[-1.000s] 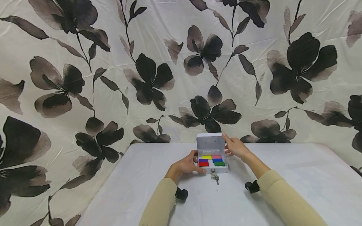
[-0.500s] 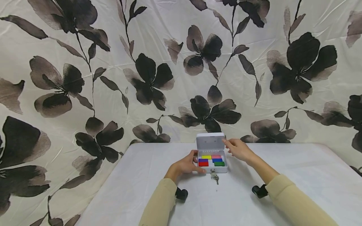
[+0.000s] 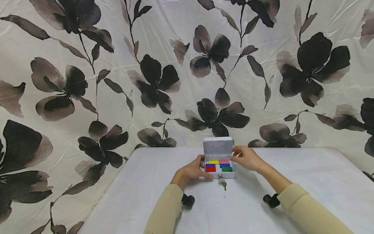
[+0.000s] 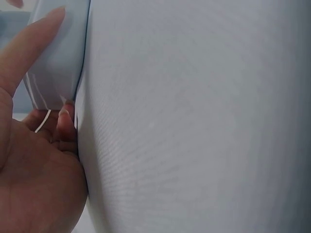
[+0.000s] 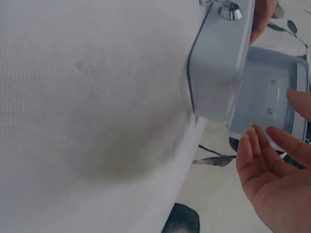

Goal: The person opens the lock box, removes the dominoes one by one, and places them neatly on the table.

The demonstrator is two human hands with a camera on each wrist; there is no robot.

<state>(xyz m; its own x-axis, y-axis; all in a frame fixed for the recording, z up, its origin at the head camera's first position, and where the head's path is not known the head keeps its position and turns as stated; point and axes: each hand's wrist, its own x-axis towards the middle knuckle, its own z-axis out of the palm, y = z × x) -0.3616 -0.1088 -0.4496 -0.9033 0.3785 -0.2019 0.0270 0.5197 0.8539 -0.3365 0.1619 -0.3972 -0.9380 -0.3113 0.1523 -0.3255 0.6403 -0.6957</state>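
A small white metal lock box [image 3: 230,175] stands on the table with its lid [image 3: 217,148] raised. Inside lie several coloured blocks, among them a yellow block [image 3: 213,162], a red block [image 3: 210,169] and a green block [image 3: 226,169]. My left hand [image 3: 190,169] grips the box at its left front corner, thumb on the front, fingers around the side. Keys [image 3: 222,183] hang from the front lock [image 5: 230,10]. My right hand [image 3: 248,158] is beside the box's right rear, its bent fingers [image 5: 286,141] close to the lid and holding nothing.
White cloth covers the table [image 3: 306,182]. Behind its far edge hangs a floral cloth [image 3: 181,81], close behind the raised lid. A black wrist camera [image 3: 188,201] sits under the left sleeve, another camera [image 3: 271,201] under the right.
My right hand has come away from the lid's upper right corner and moved down and slightly right. The lid stays raised. My left hand keeps its grip on the box.
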